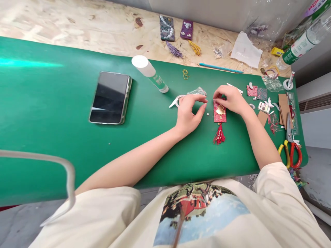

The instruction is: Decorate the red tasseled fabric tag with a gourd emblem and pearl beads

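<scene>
A small red patterned rectangular pendant (216, 117) lies flat on the green mat, with gold pieces and small beads on its face. From its lower end hangs a red and white tassel (219, 135). My right hand (231, 99) is over the pendant's top part, thumb and forefinger pinched at its upper left corner; whatever lies between the tips is hidden. To the left, my left hand (190, 113) hovers with thumb and forefinger curved, their tips close but apart. A tiny white bead (207, 114) rests between the hand and the pendant. Behind my left hand are white tape (177, 101) and a clear bag (197, 91).
A glue stick (152, 75) stands left of my hands, beyond it a phone (110, 98). Scissors (289, 144), cardboard strips (283, 109) and fabric scraps (251, 90) lie right. Two finished-looking tasselled pieces, one purple (186, 30), lie behind, near a blue pencil (221, 68).
</scene>
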{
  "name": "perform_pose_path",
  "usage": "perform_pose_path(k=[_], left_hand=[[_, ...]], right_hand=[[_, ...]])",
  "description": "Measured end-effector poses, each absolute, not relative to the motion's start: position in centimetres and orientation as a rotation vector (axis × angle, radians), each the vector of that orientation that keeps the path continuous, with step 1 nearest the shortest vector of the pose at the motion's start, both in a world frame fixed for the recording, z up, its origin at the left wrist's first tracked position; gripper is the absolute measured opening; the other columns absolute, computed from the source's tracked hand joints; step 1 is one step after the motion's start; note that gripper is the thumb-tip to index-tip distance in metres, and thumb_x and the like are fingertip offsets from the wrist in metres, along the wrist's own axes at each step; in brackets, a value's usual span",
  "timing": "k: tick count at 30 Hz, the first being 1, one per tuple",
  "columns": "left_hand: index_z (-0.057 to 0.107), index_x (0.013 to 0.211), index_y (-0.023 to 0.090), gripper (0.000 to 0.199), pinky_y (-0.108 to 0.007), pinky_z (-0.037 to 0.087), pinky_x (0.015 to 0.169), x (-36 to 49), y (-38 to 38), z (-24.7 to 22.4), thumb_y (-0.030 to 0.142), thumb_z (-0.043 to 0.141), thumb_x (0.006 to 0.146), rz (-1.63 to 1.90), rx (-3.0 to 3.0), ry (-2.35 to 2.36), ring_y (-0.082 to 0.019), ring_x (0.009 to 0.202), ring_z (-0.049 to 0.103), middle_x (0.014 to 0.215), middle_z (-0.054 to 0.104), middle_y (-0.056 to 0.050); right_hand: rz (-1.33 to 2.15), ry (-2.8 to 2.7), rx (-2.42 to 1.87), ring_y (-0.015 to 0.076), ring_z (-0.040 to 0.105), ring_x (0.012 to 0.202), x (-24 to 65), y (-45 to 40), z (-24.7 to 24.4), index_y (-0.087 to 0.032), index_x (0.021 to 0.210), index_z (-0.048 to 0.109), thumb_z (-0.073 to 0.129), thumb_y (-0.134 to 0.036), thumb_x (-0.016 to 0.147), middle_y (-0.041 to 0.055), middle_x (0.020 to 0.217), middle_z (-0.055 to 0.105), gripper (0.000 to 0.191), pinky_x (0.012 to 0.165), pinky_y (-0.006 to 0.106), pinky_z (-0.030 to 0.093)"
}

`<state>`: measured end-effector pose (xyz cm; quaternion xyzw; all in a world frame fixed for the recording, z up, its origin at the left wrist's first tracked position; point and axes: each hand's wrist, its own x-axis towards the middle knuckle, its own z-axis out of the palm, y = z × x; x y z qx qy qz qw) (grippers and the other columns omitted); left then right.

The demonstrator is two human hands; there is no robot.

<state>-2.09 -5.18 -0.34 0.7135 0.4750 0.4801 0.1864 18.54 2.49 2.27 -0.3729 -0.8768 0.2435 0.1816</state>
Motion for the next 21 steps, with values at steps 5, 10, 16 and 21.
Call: perform_pose_path(k=[5,10,16,21], left_hand=[[0.059,0.108,0.025,0.017,-0.043,0.047,0.092,-2.1,-5.2,-0.4,0.021,0.059,0.091,1.336,2.000,1.338,-0.023,0.096,0.070,0.097,0.075,-0.003],[0.059,0.108,0.025,0.017,-0.043,0.048,0.093,-2.1,-5.2,-0.4,0.022,0.058,0.092,1.316,2.004,1.347,-0.022,0.096,0.070,0.098,0.076,-0.004],[0.059,0.109,0.025,0.018,-0.043,0.048,0.093,-2.0,-5.1,-0.4,0.020,0.058,0.091,1.316,2.003,1.327,-0.023,0.097,0.070,0.098,0.076,-0.004],[0.060,0.108,0.024,0.017,-0.042,0.048,0.091,-2.0,-5.1,-0.4,0.019,0.059,0.091,1.337,2.017,1.322,-0.022,0.096,0.070,0.097,0.076,-0.003]], right_hand=[[0.708,-2.481,-1.090,0.0194,0.060,0.075,18.4,2.5,2.0,-0.021,0.082,0.064,0.059,-0.014,0.081,0.0034,0.082,0.067,0.009,0.073,0.034,0.048],[0.703,-2.427,-1.130,0.0190,0.062,0.074,19.0,2.5,2.1,-0.021,0.081,0.066,0.060,-0.015,0.079,0.0029,0.081,0.069,0.009,0.072,0.035,0.050],[0.706,-2.321,-1.163,0.0184,0.063,0.075,20.6,2.6,2.7,-0.021,0.081,0.068,0.062,-0.018,0.079,0.0022,0.082,0.071,0.007,0.074,0.036,0.050],[0.755,-2.287,-1.132,0.0183,0.065,0.076,20.2,2.6,2.6,-0.020,0.080,0.069,0.065,-0.019,0.079,0.0022,0.082,0.072,0.005,0.075,0.035,0.050]])
